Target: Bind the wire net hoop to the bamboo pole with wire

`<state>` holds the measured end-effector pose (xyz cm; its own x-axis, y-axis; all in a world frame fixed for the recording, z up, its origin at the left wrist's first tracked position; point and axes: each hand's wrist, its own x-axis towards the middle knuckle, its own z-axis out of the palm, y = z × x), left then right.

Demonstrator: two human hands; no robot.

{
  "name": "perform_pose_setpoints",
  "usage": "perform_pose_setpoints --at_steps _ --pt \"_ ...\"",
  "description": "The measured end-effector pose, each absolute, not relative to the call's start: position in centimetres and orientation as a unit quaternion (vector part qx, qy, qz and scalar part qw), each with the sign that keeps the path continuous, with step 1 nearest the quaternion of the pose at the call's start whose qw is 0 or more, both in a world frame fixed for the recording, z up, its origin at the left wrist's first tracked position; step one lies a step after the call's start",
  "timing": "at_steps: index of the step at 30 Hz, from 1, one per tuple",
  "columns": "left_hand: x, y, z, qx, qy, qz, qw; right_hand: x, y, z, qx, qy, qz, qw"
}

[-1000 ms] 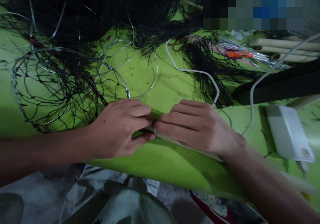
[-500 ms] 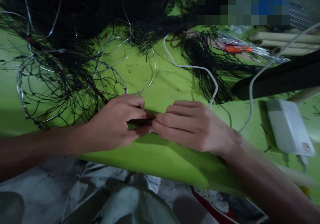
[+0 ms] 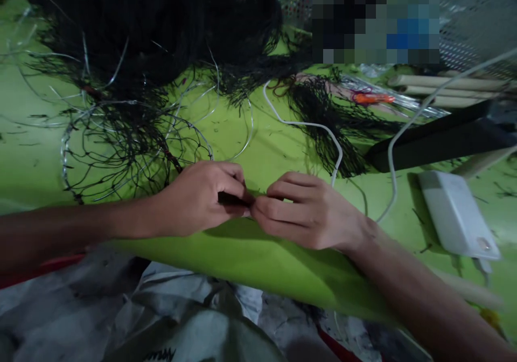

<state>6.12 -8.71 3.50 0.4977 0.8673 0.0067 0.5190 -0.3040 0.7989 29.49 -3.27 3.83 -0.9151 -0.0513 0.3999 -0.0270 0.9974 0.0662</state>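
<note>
My left hand (image 3: pixel 210 197) and my right hand (image 3: pixel 299 208) meet fingertip to fingertip over the near edge of the green table (image 3: pixel 258 265). Both are closed in a pinch. Whatever lies between the fingertips is hidden and too small to name. Just beyond my left hand and forearm, black netting (image 3: pixel 125 157) is spread within a loop of clear line (image 3: pixel 64 157). A dark reddish cord (image 3: pixel 174 160) on that netting runs down to the back of my left hand.
A large heap of black net (image 3: pixel 161 22) covers the back left. Toward the right lie a net bundle (image 3: pixel 319 125), a white cable (image 3: pixel 307 123), an orange-handled tool (image 3: pixel 374 98), pale tubes (image 3: pixel 448 84), a long black object (image 3: pixel 436 138) and a white power adapter (image 3: pixel 458 214).
The camera view has shifted, so the table things sit lower and the netting further right. My hands stay pinched together; the right fingers have spread slightly at the knuckles.
</note>
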Motion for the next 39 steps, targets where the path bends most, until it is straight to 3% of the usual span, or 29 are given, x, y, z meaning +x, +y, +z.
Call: perform_pose_setpoints --at_steps 7,17,39 --pt "6.6 -6.1 4.6 0.798 0.420 0.152 0.404 29.6 -2.9 3.8 0.027 -0.980 -0.037 0.193" --pt "5.8 -5.1 2.6 0.717 0.379 0.175 0.558 29.7 -2.9 3.7 0.006 -0.978 -0.017 0.206" --pt "6.1 -4.6 2.8 0.692 0.437 0.149 0.555 29.1 -4.1 3.9 0.005 -0.979 -0.020 0.205"
